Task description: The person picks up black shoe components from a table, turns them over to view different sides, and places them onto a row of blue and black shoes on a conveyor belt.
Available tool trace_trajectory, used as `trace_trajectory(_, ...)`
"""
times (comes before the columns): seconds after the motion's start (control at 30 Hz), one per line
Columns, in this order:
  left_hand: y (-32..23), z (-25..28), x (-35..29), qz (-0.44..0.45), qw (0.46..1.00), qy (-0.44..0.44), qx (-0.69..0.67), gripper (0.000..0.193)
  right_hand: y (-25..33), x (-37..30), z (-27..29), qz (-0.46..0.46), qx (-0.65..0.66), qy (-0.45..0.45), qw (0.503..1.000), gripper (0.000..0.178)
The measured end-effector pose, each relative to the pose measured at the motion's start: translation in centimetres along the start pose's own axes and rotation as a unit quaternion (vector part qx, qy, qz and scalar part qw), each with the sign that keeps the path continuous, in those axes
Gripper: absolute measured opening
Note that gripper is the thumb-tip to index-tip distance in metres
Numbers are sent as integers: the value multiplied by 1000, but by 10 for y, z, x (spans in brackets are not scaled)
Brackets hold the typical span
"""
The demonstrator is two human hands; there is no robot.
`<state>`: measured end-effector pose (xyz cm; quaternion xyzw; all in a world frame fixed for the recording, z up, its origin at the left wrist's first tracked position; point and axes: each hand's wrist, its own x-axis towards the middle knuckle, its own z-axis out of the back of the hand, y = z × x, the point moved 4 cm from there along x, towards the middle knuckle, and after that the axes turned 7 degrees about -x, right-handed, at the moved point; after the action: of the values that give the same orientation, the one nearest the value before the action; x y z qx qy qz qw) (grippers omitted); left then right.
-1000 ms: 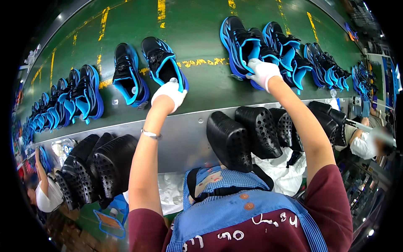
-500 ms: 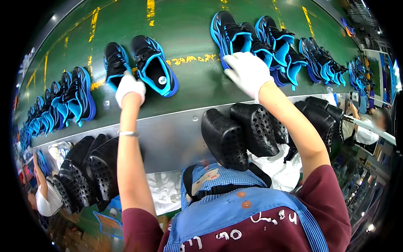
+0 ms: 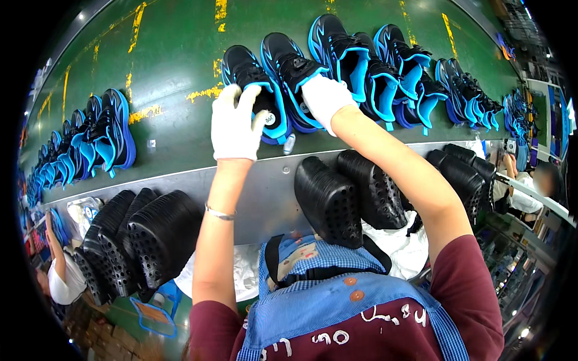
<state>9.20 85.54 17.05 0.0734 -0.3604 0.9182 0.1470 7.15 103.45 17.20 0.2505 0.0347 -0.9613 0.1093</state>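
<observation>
Two black shoes with bright blue edging stand side by side on the green belt, toes pointing away from me. My left hand, in a white glove, is at the heel side of the left shoe. Its fingers are spread, and a round white sticker shows inside that shoe. My right hand, also gloved, closes over the collar of the right shoe; part of its fingers is hidden. Just beyond it on the right stands another like shoe.
More such shoes line the belt to the right, and another row at left. Black perforated shoe lasts sit along the metal edge, with more lasts at left. Other people work at both sides.
The pair of shoes has moved right, next to the right-hand row. My left hand has moved right and spread its fingers; my right hand has come from that row onto the pair's right shoe.
</observation>
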Motion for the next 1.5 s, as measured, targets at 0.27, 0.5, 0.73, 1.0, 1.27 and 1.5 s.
trace_trajectory(0.27, 51, -10, 60, 227, 949, 102, -195, 32, 7, 14, 0, -29, 5, -30, 999, 24)
trace_trajectory(0.5, 79, -14, 70, 375, 875, 177, -249, 35, 0, 11, -1, -42, -33, -14, 998, 18)
trace_trajectory(0.73, -8, 6, 43, 71, 996, -53, 13, 41, -33, 39, -25, 13, -33, -160, 986, 20)
trace_trajectory(1.0, -51, -51, -28, 84, 980, 180, 27, 68, -14, 52, -21, -10, -32, -39, 999, 18)
trace_trajectory(1.27, -41, -73, -20, 68, 973, 197, 104, 44, -32, -8, 20, -52, 145, 22, 988, 28)
trace_trajectory(1.5, -38, -75, -23, 130, 962, 213, 114, 42, -150, -209, 41, -211, 264, -75, 938, 29)
